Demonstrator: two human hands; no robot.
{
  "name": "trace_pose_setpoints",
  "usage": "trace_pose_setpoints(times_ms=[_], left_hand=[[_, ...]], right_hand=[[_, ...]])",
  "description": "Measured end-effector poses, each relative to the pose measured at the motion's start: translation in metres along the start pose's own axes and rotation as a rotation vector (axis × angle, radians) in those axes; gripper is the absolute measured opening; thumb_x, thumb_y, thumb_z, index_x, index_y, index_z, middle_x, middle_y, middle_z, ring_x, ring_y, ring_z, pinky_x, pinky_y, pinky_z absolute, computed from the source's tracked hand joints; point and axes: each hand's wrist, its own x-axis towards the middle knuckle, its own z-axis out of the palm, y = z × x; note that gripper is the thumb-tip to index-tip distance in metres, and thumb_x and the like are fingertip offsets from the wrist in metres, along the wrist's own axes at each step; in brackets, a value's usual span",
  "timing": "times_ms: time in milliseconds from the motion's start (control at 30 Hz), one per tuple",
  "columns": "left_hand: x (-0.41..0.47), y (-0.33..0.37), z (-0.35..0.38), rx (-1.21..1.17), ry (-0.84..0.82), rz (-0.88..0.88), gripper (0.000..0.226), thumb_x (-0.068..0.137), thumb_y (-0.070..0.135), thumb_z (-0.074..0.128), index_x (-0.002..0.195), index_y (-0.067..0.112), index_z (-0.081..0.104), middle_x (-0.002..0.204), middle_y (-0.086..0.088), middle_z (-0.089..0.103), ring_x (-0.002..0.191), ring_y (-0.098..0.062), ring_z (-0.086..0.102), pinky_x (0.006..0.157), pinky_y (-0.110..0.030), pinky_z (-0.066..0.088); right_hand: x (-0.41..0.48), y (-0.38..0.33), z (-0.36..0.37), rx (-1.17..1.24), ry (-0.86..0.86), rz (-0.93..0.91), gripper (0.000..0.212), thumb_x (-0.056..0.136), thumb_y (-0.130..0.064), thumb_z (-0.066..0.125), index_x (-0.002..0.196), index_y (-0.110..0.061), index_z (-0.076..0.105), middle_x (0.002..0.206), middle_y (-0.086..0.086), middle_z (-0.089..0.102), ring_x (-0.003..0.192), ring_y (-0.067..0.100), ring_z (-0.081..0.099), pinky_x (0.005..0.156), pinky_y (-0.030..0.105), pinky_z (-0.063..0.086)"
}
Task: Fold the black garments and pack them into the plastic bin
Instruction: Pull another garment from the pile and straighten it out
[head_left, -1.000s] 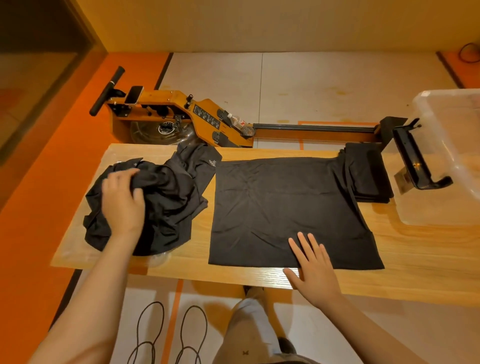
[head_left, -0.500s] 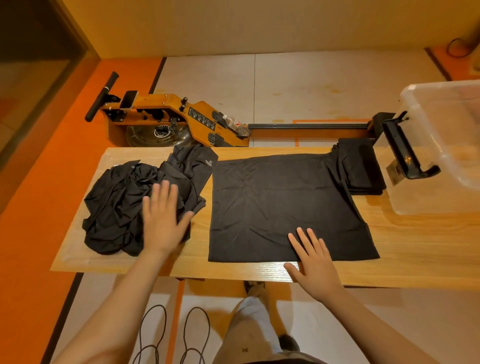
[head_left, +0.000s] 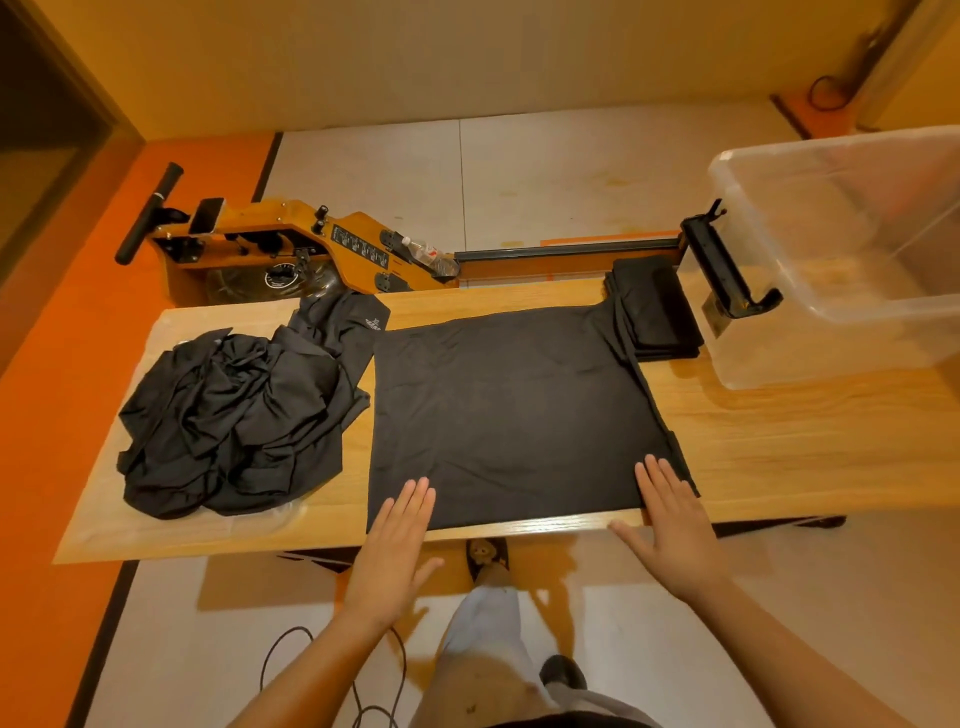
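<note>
Orange and pale grey flooring runs beneath a long light wooden table (head_left: 779, 441) that crosses the middle of the frame, with a yellow wall along the top. On the table's centre lies a flat black garment (head_left: 514, 410), spread out smooth in a rough rectangle, its near edge close to the table's front edge. At the lower left corner of that garment the left hand (head_left: 397, 551) lies palm down, fingers straight and close together, their tips on the cloth and the palm out past the table edge. At the lower right corner the right hand (head_left: 672, 525) lies flat too, fingers together on the cloth and the thumb splayed out to the left along the table's edge. Neither hand pinches anything.

Left of centre sits a crumpled heap of black clothing (head_left: 234, 415), one sleeve reaching toward the spread garment's upper left corner. At the upper right corner of the spread piece rests a small stack of folded black garments (head_left: 654, 306). Just beside that stack, at the right edge of the frame, stands a clear plastic bin (head_left: 852, 249); nothing black shows inside it. Behind the table, upper left, stands a wooden rowing machine (head_left: 311, 249) with a black handle, its rail running right toward the bin.
</note>
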Motion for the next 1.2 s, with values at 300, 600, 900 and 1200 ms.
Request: trace_pose_setpoints(times_ms=[300, 600, 900, 1200], left_hand=[[-0.025, -0.015, -0.009, -0.170, 0.174, -0.083, 0.100, 0.061, -0.032, 0.054, 0.147, 0.018, 0.038, 0.154, 0.003, 0.030, 0.141, -0.011, 0.028, 0.115, -0.015, 0.015], [-0.020, -0.015, -0.057, -0.301, 0.403, -0.245, 0.037, 0.093, -0.003, 0.049, 0.125, 0.012, 0.060, 0.128, -0.008, 0.061, 0.121, -0.025, 0.055, 0.101, -0.036, 0.044], [0.032, -0.016, -0.204, -0.415, 0.805, -0.218, 0.020, 0.100, 0.011, 0.047, 0.109, 0.012, 0.065, 0.106, 0.000, 0.062, 0.098, -0.012, 0.054, 0.085, -0.028, 0.044], [0.044, -0.022, -0.340, -0.507, 1.025, -0.157, 0.005, 0.092, 0.012, 0.063, 0.095, 0.015, 0.066, 0.092, 0.003, 0.064, 0.090, -0.010, 0.059, 0.076, -0.016, 0.044]], right_hand=[[-0.024, 0.008, 0.008, -0.066, 0.346, -0.101, 0.080, 0.049, 0.027, 0.073, 0.121, -0.006, 0.064, 0.122, 0.014, 0.064, 0.109, 0.030, 0.055, 0.074, 0.044, 0.052], [-0.017, 0.008, -0.052, 0.227, 0.381, -0.067, 0.026, 0.088, -0.006, 0.063, 0.112, -0.013, 0.069, 0.101, 0.007, 0.071, 0.100, 0.029, 0.061, 0.088, 0.042, 0.047], [0.031, -0.034, -0.179, 0.674, 0.636, -0.121, 0.018, 0.097, -0.018, 0.053, 0.108, -0.014, 0.068, 0.089, -0.005, 0.065, 0.083, 0.011, 0.061, 0.063, 0.020, 0.046], [0.050, -0.072, -0.297, 0.935, 0.727, -0.241, 0.010, 0.094, -0.021, 0.060, 0.093, -0.015, 0.068, 0.084, -0.004, 0.067, 0.075, -0.006, 0.060, 0.064, 0.012, 0.046]])
